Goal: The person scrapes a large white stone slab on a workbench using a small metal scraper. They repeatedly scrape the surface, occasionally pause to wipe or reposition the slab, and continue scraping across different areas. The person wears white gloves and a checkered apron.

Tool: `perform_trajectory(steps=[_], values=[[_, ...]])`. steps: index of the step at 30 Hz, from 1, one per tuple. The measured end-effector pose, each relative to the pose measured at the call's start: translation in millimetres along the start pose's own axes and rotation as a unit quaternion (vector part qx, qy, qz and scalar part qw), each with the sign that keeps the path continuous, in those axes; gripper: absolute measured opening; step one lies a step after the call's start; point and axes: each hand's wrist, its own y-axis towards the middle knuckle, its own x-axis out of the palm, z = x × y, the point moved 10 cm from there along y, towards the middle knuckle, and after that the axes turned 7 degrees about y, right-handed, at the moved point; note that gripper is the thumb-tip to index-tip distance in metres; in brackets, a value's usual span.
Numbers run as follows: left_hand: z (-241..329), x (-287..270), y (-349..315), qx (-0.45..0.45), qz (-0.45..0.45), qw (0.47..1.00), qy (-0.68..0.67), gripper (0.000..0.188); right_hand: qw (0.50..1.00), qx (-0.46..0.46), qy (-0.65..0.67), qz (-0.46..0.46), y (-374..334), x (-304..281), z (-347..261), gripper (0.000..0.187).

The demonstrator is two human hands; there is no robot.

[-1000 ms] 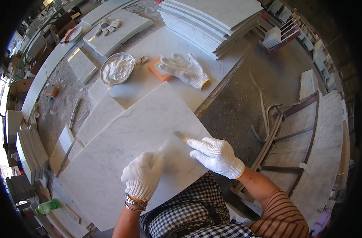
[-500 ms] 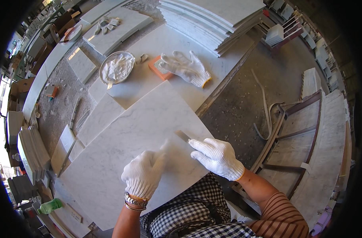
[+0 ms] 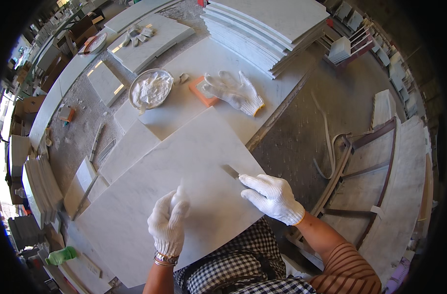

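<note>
A white marble slab [image 3: 150, 196] with faint grey veins lies in front of me. Pinched in the gloved fingers of my right hand [image 3: 277, 197] is a thin metal scraper blade [image 3: 229, 171], held over the slab's right part. My left hand [image 3: 168, 220], gloved too, is over the slab's near part with its fingers curled. Something white and blurred shows at its fingertips; whether that is a held piece or a fingertip cannot be made out.
Past the slab stand a bowl of white paste [image 3: 152, 89], an orange block [image 3: 202, 91] and a loose white glove [image 3: 235, 93]. A tall stack of slabs [image 3: 262, 34] rises at the back. Metal frame [image 3: 350, 210] and a curled strip [image 3: 328, 147] are on the right.
My left hand has turned more upright and shifted slightly left, its fingers drawn in. My right hand, still with the blade, sits slightly further right. The whole view has shifted a little.
</note>
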Motion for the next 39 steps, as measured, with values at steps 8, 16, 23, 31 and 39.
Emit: perform_trajectory(steps=[8, 16, 23, 31, 39], values=[[-36, -59, -3, 0.123, 0.170, 0.977, 0.026, 0.044, 0.985, -0.127, -0.102, 0.048, 89, 7, -22, 0.032], [-48, -55, 6, 0.056, 0.116, 0.991, -0.020, 0.030, 0.966, -0.158, -0.196, 0.063, 211, 69, 6, 0.024], [-28, -60, 5, 0.114, 0.136, 0.984, 0.017, 0.026, 0.972, -0.106, -0.210, -0.006, 240, 103, 31, 0.025], [-28, -62, 5, 0.134, 0.145, 0.980, 0.037, 0.028, 0.966, -0.120, -0.229, -0.002, 240, 107, 26, 0.026], [-21, -58, 1, 0.176, 0.146, 0.972, 0.044, 0.028, 0.950, -0.155, -0.271, -0.001, 198, 76, -5, 0.030]])
